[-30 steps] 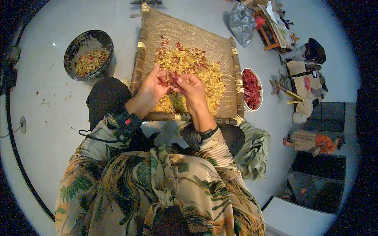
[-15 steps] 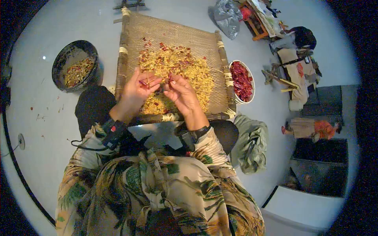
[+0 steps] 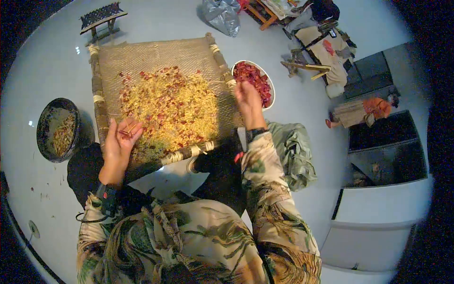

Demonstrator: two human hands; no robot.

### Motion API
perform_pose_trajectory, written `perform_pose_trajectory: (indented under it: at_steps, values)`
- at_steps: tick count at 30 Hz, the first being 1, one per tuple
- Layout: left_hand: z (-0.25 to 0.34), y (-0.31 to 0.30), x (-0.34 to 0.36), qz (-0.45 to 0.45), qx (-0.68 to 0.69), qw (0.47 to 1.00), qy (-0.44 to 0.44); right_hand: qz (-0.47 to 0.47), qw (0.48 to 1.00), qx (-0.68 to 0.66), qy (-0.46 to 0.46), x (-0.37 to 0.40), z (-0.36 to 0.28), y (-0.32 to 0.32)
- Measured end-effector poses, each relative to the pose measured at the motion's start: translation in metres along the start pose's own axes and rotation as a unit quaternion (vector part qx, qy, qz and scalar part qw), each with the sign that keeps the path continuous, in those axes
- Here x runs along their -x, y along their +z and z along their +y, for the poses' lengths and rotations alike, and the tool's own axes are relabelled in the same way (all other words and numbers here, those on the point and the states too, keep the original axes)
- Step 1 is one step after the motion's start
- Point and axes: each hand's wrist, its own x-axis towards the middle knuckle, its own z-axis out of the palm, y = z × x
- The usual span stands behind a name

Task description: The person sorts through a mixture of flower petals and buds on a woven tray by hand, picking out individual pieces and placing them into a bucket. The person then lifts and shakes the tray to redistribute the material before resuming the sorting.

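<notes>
A woven frame (image 3: pixel 156 49) bears a spread of yellow seeds (image 3: pixel 189 102) mixed with red pieces. Over its near left corner, my left hand (image 3: pixel 120 142) is turned palm up, its fingers curled around thin reddish stalks (image 3: pixel 126 132). My right hand (image 3: pixel 249 100) is at the near edge of a white bowl (image 3: pixel 273 92) filled with red dried pieces (image 3: pixel 255 78), just past the frame's right side. Its fingers are bent together, and anything between them is too blurred to tell.
On the left floor stands a black basin (image 3: pixel 42 128) with stalks in it. A green sack (image 3: pixel 293 156) lies at right, a grey plastic bag (image 3: pixel 222 19) at the top. A small stand (image 3: pixel 104 21) is top left. Other people sit or lie farther right.
My hands have moved apart: the right one went from over the seeds to the bowl, the left one stays over the frame's near left part with its stalks. The view has turned.
</notes>
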Motion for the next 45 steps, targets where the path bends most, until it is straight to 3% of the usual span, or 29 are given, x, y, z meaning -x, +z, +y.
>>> perform_pose_trajectory:
  at_steps: [2, 3, 6, 7, 11, 14, 16, 20, 23, 28, 31, 34, 37, 43, 45]
  values:
    - [-0.002, 0.006, 0.002, 0.015, -0.007, 1.000, 0.002, 0.068, 0.995, -0.049, -0.045, -0.044, -0.005, -0.043]
    - [-0.002, 0.004, 0.000, 0.010, -0.009, 1.000, 0.003, 0.063, 0.997, 0.023, -0.041, -0.048, -0.015, -0.054]
    - [-0.001, 0.005, -0.001, 0.018, -0.022, 1.000, -0.002, 0.182, 0.983, 0.017, 0.012, -0.050, -0.016, -0.068]
    - [-0.002, 0.008, 0.001, 0.028, -0.026, 0.999, -0.005, 0.175, 0.984, 0.043, 0.009, -0.047, -0.011, -0.066]
    - [-0.004, 0.020, 0.007, -0.009, -0.051, 0.999, -0.003, 0.082, 0.988, 0.126, 0.035, -0.010, 0.016, -0.011]
    - [-0.006, 0.011, 0.002, -0.060, 0.003, 0.998, -0.019, -0.089, 0.946, 0.303, 0.078, 0.042, 0.038, 0.052]
    - [-0.006, 0.004, -0.002, -0.118, 0.025, 0.992, -0.027, -0.236, 0.916, 0.322, 0.030, 0.085, 0.058, 0.094]
    - [-0.004, 0.015, 0.007, -0.126, 0.048, 0.991, -0.019, -0.369, 0.732, 0.528, -0.222, 0.140, 0.072, 0.156]
    - [-0.002, 0.013, 0.009, -0.195, 0.028, 0.980, -0.015, -0.333, 0.743, 0.544, -0.205, 0.154, 0.078, 0.181]
    - [-0.001, 0.012, 0.009, -0.152, 0.037, 0.988, -0.012, -0.270, 0.705, 0.620, -0.215, 0.158, 0.098, 0.196]
    - [-0.002, 0.015, 0.010, -0.119, 0.053, 0.991, 0.013, -0.253, 0.721, 0.614, -0.198, 0.160, 0.104, 0.198]
    - [0.003, 0.020, 0.017, -0.095, 0.042, 0.995, 0.014, -0.277, 0.777, 0.544, -0.154, 0.159, 0.100, 0.195]
    - [0.005, 0.024, 0.020, -0.086, 0.046, 0.995, 0.019, -0.288, 0.774, 0.529, -0.195, 0.155, 0.100, 0.193]
    - [-0.002, 0.012, 0.010, -0.115, 0.015, 0.993, 0.016, -0.333, 0.700, 0.551, -0.309, 0.159, 0.096, 0.212]
    - [-0.004, 0.015, 0.013, -0.097, 0.008, 0.995, 0.012, -0.333, 0.700, 0.557, -0.298, 0.156, 0.103, 0.213]
